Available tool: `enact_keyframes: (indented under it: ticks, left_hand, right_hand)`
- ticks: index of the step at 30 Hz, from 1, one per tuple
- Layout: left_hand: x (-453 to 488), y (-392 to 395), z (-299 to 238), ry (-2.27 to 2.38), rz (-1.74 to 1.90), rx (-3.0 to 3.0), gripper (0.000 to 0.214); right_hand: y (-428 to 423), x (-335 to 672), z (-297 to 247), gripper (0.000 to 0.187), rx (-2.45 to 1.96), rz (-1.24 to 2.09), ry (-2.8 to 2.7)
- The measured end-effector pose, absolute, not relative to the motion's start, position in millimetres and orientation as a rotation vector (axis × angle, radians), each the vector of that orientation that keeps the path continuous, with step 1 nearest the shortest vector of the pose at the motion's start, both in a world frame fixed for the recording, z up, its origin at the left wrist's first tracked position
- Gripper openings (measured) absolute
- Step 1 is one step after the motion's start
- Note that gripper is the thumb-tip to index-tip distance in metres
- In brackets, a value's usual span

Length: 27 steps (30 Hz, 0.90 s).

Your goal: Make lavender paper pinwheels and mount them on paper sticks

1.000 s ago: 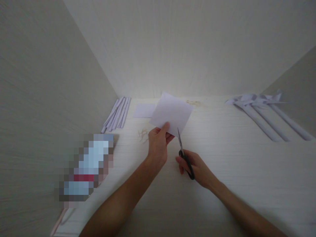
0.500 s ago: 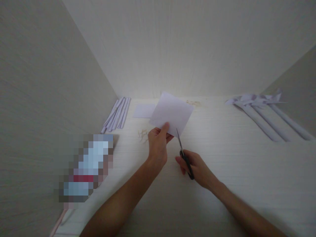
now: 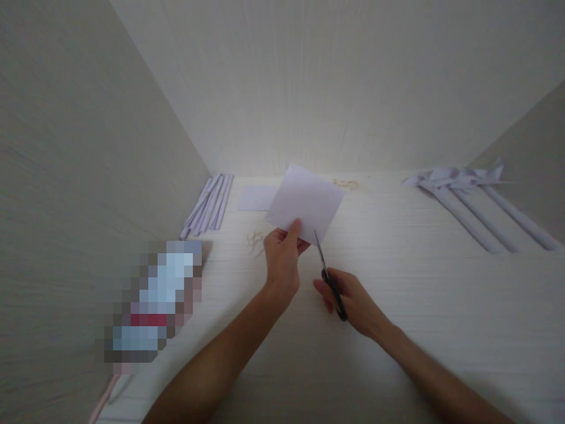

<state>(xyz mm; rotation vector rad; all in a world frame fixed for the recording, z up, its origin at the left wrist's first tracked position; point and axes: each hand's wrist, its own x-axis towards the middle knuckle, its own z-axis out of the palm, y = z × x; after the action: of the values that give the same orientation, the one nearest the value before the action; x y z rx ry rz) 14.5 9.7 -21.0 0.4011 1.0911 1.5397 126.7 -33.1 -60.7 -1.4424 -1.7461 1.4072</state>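
Note:
My left hand point(image 3: 282, 256) pinches a square sheet of white paper point(image 3: 306, 200) near its lower edge, thumb on top and fingers beneath. The sheet is tilted so that one corner points away from me. In my right hand point(image 3: 351, 297) are scissors point(image 3: 333, 288) with black handles. Their blades lie across the paper's near corner, and look nearly closed; whether they have cut into it I cannot tell. Behind the held sheet, another piece of white paper point(image 3: 255, 198) lies flat on the surface, partly covered.
Rolled white paper tubes point(image 3: 209, 203) lie at the left wall. At right are longer paper tubes point(image 3: 465, 218) with folded, pointed paper pieces point(image 3: 459, 175) at their far ends. Thin tan strands point(image 3: 256, 240) lie near my left hand. A blurred-out device point(image 3: 163, 294) with a pink cable point(image 3: 105, 397) sits at left.
Almost nothing differs. The held paper and the scissor tips have shifted very slightly to the left; both hands keep their grip.

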Motion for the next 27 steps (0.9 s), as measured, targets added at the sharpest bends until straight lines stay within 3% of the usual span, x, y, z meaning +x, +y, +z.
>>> enact_keyframes:
  ticks: [27]
  left_hand:
    - [15.7, 10.3, -25.2, 1.113, 1.584, 0.429, 0.017]
  right_hand:
    - [-30.9, 125.6, -60.4, 0.036, -1.506, 1.301, -1.834]
